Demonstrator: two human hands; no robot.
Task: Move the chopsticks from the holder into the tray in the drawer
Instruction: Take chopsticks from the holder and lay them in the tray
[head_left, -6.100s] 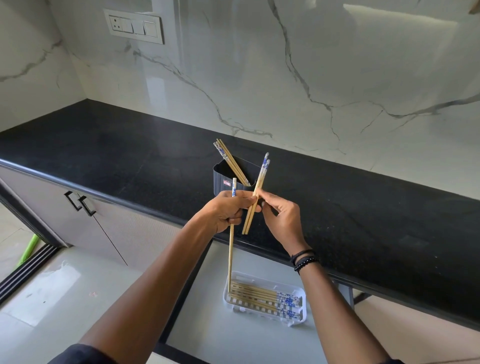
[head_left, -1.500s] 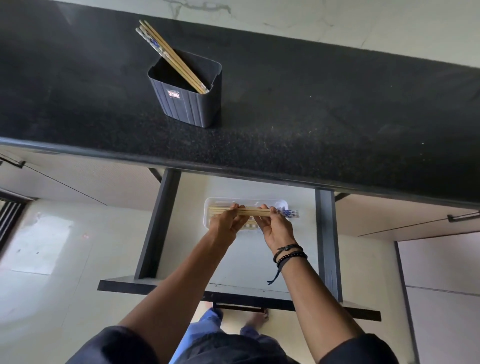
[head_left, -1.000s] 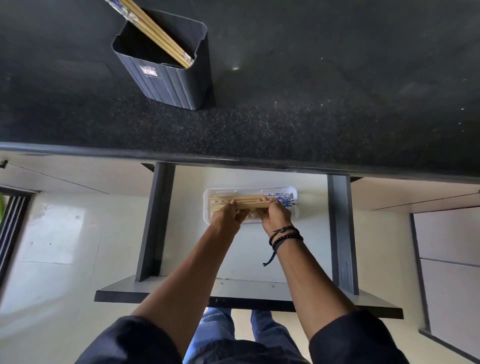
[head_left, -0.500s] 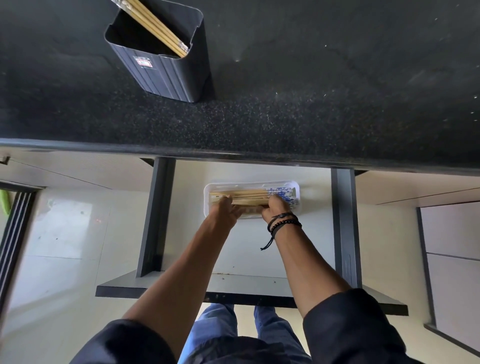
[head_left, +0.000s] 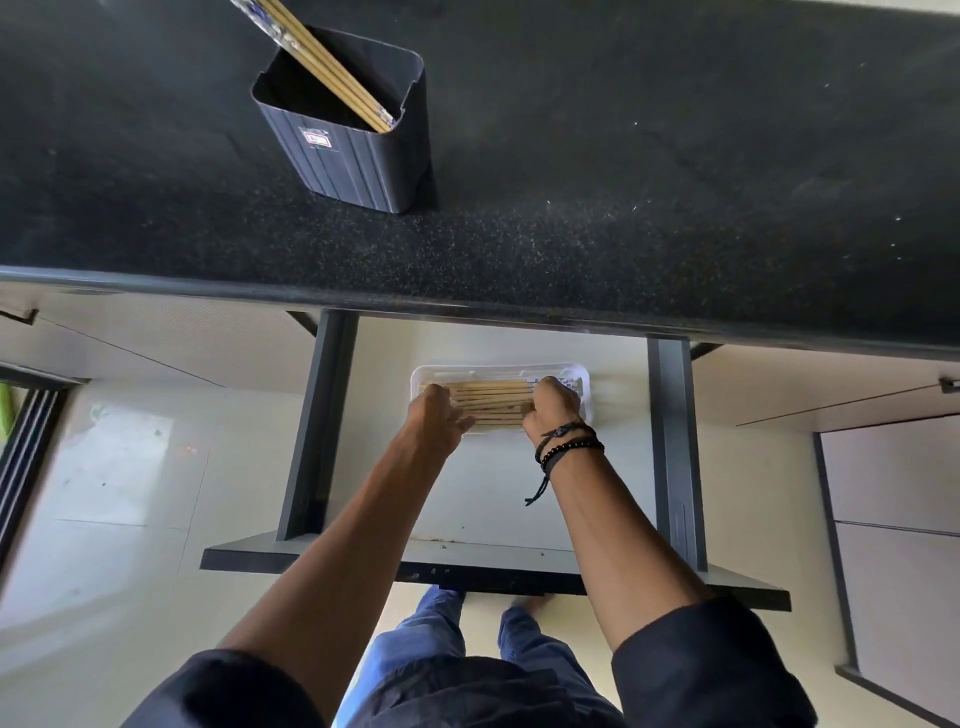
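Both hands now down in the open drawer (head_left: 670, 441). Half a second ago the bundle was being lowered; now the chopsticks (head_left: 491, 404) lie flat in the white tray (head_left: 498, 370), between my hands. Left hand (head_left: 434, 415) fingers are spread loosely over the plain ends; right hand (head_left: 553, 405) is curled at the patterned ends, grip I can't tell. This batch looks placed. More chopsticks in the holder (head_left: 317, 57), black holder (head_left: 353, 156) on the countertop (head_left: 675, 182), well beyond my fingers, so another trip is needed.

Bright, even daylight; the black desk (head_left: 571, 218) above the hands glitters with speckle glare. Slight motion blur softens the left hand (head_left: 434, 415). Straight edges bow near the borders.
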